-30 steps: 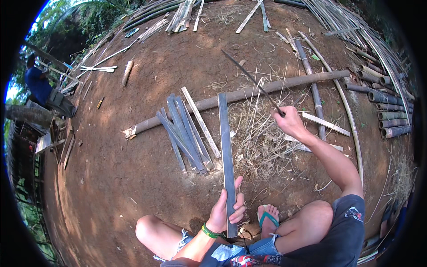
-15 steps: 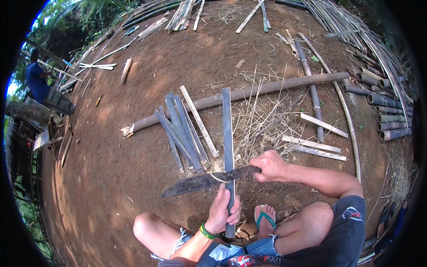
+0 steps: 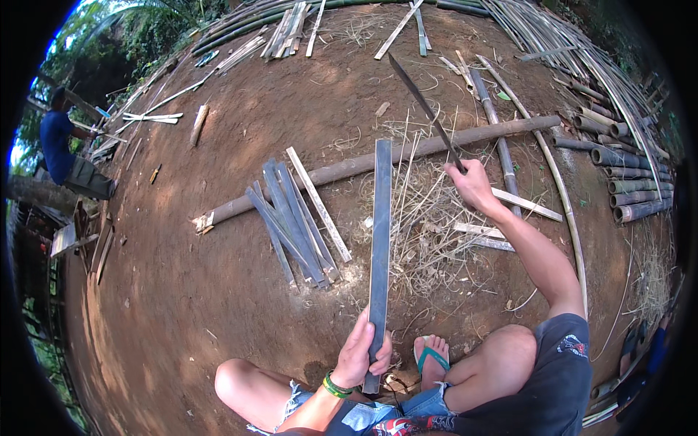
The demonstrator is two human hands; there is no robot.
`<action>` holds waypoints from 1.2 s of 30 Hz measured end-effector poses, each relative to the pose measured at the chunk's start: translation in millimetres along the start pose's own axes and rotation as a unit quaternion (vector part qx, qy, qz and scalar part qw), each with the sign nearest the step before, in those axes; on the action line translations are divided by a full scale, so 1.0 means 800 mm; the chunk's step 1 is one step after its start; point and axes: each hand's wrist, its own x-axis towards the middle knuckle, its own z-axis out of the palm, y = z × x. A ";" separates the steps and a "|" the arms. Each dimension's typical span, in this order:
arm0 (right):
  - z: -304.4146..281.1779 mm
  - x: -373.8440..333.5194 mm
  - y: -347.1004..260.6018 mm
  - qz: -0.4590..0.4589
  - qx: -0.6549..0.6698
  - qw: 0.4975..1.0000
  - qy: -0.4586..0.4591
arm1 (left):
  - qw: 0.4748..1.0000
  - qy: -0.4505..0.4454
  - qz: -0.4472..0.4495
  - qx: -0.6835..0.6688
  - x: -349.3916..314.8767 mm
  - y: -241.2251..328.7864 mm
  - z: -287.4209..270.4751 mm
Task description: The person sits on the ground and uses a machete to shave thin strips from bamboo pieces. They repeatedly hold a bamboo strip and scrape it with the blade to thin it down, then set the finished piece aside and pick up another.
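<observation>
My left hand (image 3: 361, 351) grips the lower part of a dark bamboo slat (image 3: 379, 240), which stands nearly upright in front of me. In my right hand (image 3: 471, 183), farther off and to the right, is the handle of a machete (image 3: 427, 109). Its long dark blade points up and to the left, apart from the slat. Left of the slat, several dark bamboo slats (image 3: 291, 214) and a paler one (image 3: 318, 203) lean on a long pole (image 3: 334, 173) on the ground.
Thin shavings (image 3: 429, 225) are heaped right of the slat. Pale strips (image 3: 527, 203) lie beyond my right forearm. Cut bamboo poles (image 3: 640, 196) are stacked at far right. A person in a blue shirt (image 3: 57, 142) is at far left. My sandalled foot (image 3: 432, 356) rests on the dirt.
The machete has left the slat; my right hand has swung it up and away, turning the blade upward. A curled shaving at the blade is gone. My left hand keeps its hold on the slat.
</observation>
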 end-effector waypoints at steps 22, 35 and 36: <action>0.076 -0.212 -0.076 -0.307 -0.047 0.896 -0.317 | 0.975 0.191 0.091 0.061 0.044 0.021 0.002; 0.032 -0.032 -0.023 -0.126 -0.100 0.975 -0.155 | 0.999 0.033 -0.028 -0.025 -0.002 0.018 0.042; 0.019 -0.005 -0.009 -0.109 -0.104 0.982 -0.112 | 0.999 0.017 -0.027 0.019 -0.003 0.013 0.038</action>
